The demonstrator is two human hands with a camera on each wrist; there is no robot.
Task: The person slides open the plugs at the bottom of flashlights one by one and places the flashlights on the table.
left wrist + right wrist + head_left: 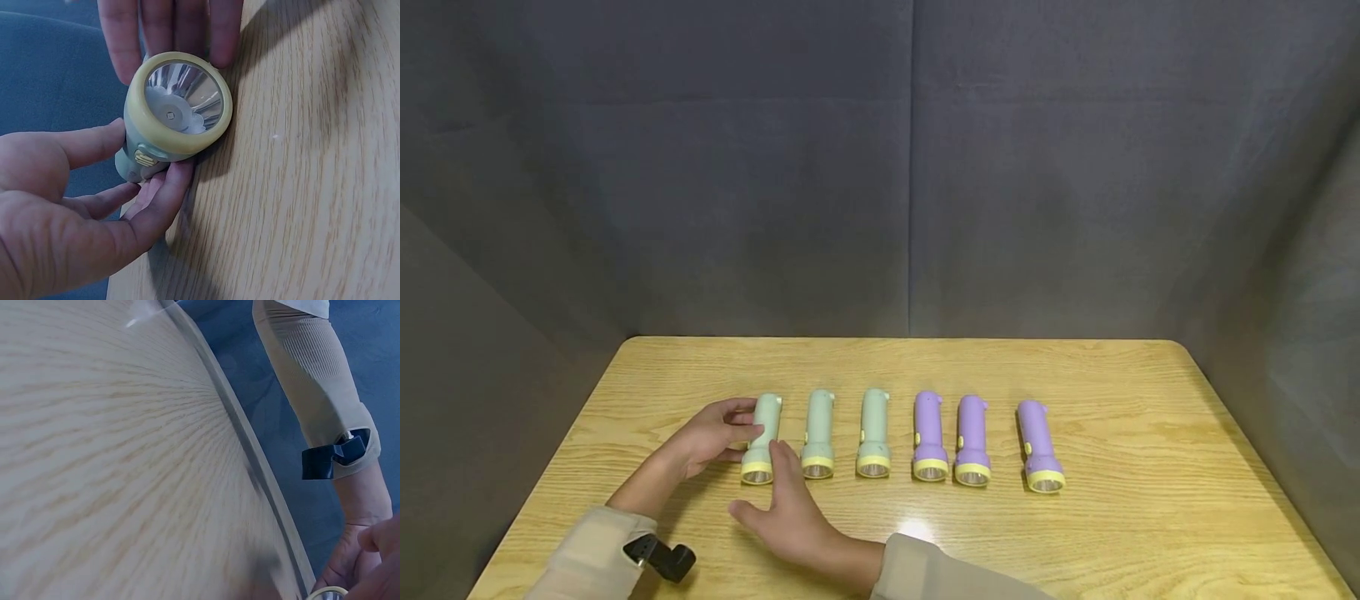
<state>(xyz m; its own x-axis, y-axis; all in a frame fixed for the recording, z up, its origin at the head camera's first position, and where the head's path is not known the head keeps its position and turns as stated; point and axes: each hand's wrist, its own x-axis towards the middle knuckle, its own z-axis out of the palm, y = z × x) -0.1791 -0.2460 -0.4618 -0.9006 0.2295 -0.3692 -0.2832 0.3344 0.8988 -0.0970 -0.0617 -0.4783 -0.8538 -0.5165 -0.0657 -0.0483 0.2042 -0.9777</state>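
At the left end of a row lies a pale green flashlight with a yellow rim, its lens facing the person. My left hand holds it from the left; in the left wrist view the thumb meets one side of the body and curled fingers the other. My right hand has its fingers straight beside the flashlight's right side, thumb spread away. Contact there is hard to tell. In the right wrist view only a sliver of the flashlight's rim shows at the bottom.
Rightward in the row lie two more green flashlights and three purple flashlights, all lens toward the person. They rest on a wooden table. Dark cloth hangs behind and at the sides.
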